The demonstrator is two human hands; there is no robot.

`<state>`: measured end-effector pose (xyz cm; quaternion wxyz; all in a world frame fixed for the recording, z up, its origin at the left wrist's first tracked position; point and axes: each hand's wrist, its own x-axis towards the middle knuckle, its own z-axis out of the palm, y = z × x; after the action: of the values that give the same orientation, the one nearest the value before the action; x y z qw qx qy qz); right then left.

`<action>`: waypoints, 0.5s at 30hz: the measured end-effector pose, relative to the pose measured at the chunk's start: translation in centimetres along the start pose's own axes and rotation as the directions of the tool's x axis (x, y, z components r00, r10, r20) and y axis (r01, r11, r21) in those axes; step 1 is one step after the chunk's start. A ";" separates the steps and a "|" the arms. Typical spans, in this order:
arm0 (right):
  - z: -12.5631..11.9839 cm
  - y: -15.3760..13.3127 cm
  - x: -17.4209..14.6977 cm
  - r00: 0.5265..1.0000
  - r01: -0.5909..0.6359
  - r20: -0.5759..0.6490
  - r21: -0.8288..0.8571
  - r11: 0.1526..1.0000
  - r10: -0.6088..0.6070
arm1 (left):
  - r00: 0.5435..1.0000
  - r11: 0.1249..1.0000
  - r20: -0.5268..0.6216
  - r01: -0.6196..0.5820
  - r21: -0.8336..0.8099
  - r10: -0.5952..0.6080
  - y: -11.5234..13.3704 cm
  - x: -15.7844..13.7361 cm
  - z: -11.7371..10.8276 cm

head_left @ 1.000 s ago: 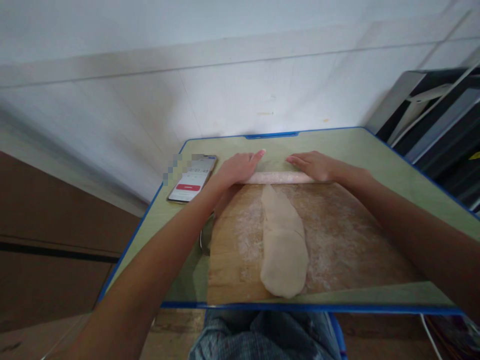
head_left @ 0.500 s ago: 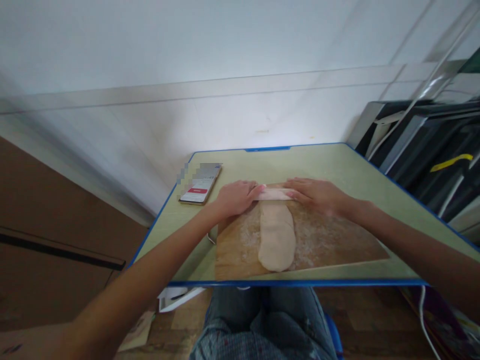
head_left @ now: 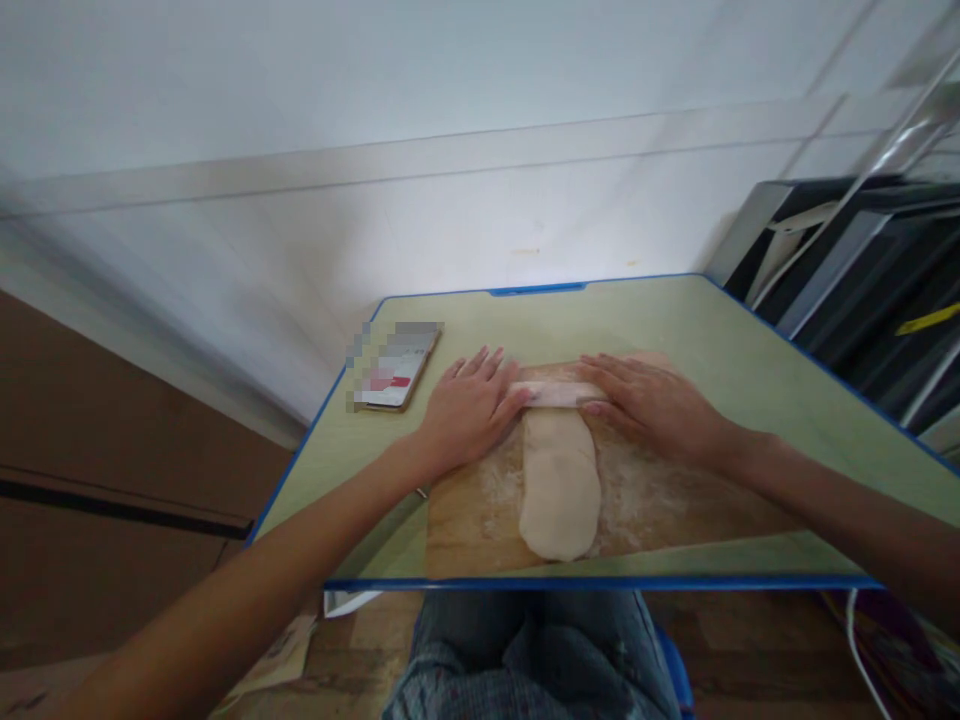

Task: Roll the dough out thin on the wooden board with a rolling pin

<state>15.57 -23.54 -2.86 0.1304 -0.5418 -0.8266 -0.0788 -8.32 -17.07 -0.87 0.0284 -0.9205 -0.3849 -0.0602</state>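
A pale, flour-dusted rolling pin lies crosswise over the far end of a long, flattened oval of dough. My left hand rests over the pin's left end, fingers stretched forward and a little apart, the thumb by the pin. Over the right end lies my right hand, its fingers extended and pointing inward. Both palms hide the pin's ends. Under the dough is a wooden board streaked with white flour.
A phone lies at the left of the pale green table, which has a blue edge. A white wall rises behind. Dark flat items lean at the right. My knees are below the table's front edge.
My fingers have gone from curled round the rolling pin to stretched out over it. The pin has shifted slightly toward me, and the view has moved a little.
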 end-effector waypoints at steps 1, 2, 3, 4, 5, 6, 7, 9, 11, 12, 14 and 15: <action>0.3 0.1 0.4 1.000 -0.010 0.006 -0.020 1.000 0.010 | 1.000 1.000 -0.005 0.003 0.014 -0.003 -0.1 0.5 0.1; 0.5 0.3 0.7 1.000 -0.025 0.009 -0.033 0.999 0.026 | 1.000 1.000 -0.009 0.000 0.023 0.000 -0.3 1.1 0.2; 0.6 0.5 1.1 0.999 -0.044 0.013 -0.037 0.998 0.045 | 1.000 1.000 -0.010 -0.005 0.025 0.006 -0.6 1.6 0.4; 0.7 0.7 1.5 0.998 -0.066 0.020 -0.034 0.997 0.066 | 1.000 1.000 -0.006 -0.010 0.018 0.010 -0.8 2.2 0.5; 0.7 1.0 1.9 0.996 -0.087 0.028 -0.026 0.996 0.088 | 1.000 1.000 0.003 -0.013 0.005 0.013 -1.1 2.8 0.5; 0.7 1.3 2.3 0.994 -0.106 0.041 -0.015 0.994 0.106 | 1.000 1.000 0.013 -0.009 -0.013 0.009 -1.3 3.4 0.6; 0.8 1.6 2.7 0.991 -0.117 0.062 0.001 0.993 0.117 | 1.000 0.999 0.024 0.007 -0.032 -0.007 -1.5 4.0 0.6; 0.8 2.4 3.6 0.986 -0.124 0.119 0.044 0.991 0.118 | 0.997 0.996 0.051 0.055 -0.064 -0.052 -1.9 5.0 0.5; 0.9 3.1 4.2 0.978 -0.140 0.169 0.081 0.987 0.125 | 0.993 0.991 0.069 0.100 -0.084 -0.095 -2.2 5.8 0.4; 0.9 3.4 4.5 0.976 -0.144 0.175 0.090 0.985 0.126 | 0.992 0.990 0.075 0.109 -0.092 -0.103 -2.4 6.2 0.4; 0.9 3.9 4.7 0.987 -0.103 0.133 0.097 0.990 0.090 | 0.993 0.989 0.071 0.098 -0.108 -0.091 -2.9 6.9 0.7; 0.9 4.1 4.7 0.994 -0.050 0.099 0.097 0.994 0.041 | 0.995 0.989 0.064 0.089 -0.116 -0.082 -3.1 7.2 0.9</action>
<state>17.44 -17.54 -2.33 0.1187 -0.5565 -0.8223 -0.0081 -5.44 -9.68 -0.79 -0.0404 -0.9046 -0.4205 -0.0567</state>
